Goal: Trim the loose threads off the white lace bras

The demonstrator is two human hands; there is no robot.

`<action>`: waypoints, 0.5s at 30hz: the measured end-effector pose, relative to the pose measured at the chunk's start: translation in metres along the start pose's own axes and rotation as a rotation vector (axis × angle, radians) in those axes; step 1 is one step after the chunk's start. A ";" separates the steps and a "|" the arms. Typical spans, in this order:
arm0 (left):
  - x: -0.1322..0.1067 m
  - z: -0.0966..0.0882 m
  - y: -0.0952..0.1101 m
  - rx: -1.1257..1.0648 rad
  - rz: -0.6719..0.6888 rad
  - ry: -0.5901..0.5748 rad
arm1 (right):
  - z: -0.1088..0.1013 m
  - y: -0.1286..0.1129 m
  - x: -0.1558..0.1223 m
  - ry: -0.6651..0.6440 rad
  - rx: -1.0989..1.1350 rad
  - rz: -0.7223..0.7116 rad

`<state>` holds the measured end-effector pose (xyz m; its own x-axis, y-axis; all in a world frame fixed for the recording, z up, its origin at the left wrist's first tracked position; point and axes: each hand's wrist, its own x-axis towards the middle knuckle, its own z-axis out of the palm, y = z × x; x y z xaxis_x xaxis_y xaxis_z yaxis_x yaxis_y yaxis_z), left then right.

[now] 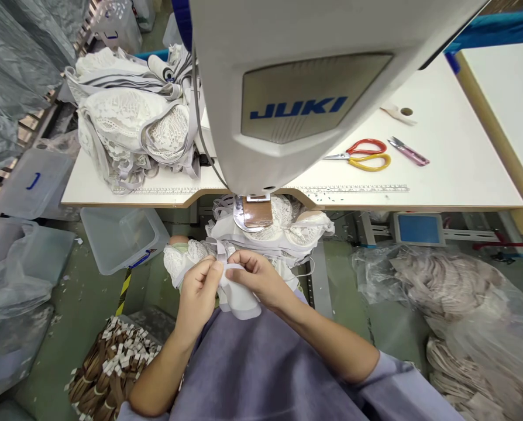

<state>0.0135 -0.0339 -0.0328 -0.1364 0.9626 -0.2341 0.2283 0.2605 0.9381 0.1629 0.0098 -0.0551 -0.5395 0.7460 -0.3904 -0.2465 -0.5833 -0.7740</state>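
Observation:
Both of my hands pinch a white bra (pixel 243 299) above my lap. My left hand (pixel 201 286) is closed on it, thumb against the fingers, where a pale grey strap (pixel 221 250) meets the fabric. Close beside it on the right, my right hand (pixel 258 275) pinches the edge of a smooth white cup that hangs below the fingers. More white lace bras (pixel 294 225) lie just beyond my hands, under the head of the sewing machine (pixel 226 88). The machine's metal plate (pixel 253 217) is above that lace. Which part each fingertip presses is partly hidden.
A pile of white lace bras (pixel 125 117) covers the table's left side. Scissors (pixel 362 155) and pink thread snips (pixel 408 151) lie on the right. A clear bin (pixel 123 237), brown strap bundles (pixel 107 368) and plastic-wrapped beige fabric (pixel 454 280) are around me, below table height.

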 end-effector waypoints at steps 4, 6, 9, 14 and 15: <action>0.001 -0.001 0.000 0.018 -0.019 -0.016 | 0.002 0.006 0.002 0.028 -0.038 -0.018; 0.002 -0.003 -0.002 0.036 -0.049 0.003 | -0.004 0.009 0.004 -0.039 -0.096 -0.053; 0.009 -0.011 -0.017 0.111 -0.089 0.030 | -0.037 0.001 0.007 -0.042 -0.381 -0.277; 0.032 -0.026 -0.060 -0.022 -0.284 0.046 | -0.141 -0.081 0.015 0.526 -1.242 -0.438; 0.036 -0.028 -0.069 -0.100 -0.334 0.014 | -0.162 -0.104 0.018 0.644 -1.343 -0.401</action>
<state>-0.0340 -0.0194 -0.0985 -0.2006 0.8240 -0.5299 0.0735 0.5521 0.8306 0.3090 0.1364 -0.0626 -0.1027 0.9917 0.0770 0.7872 0.1284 -0.6032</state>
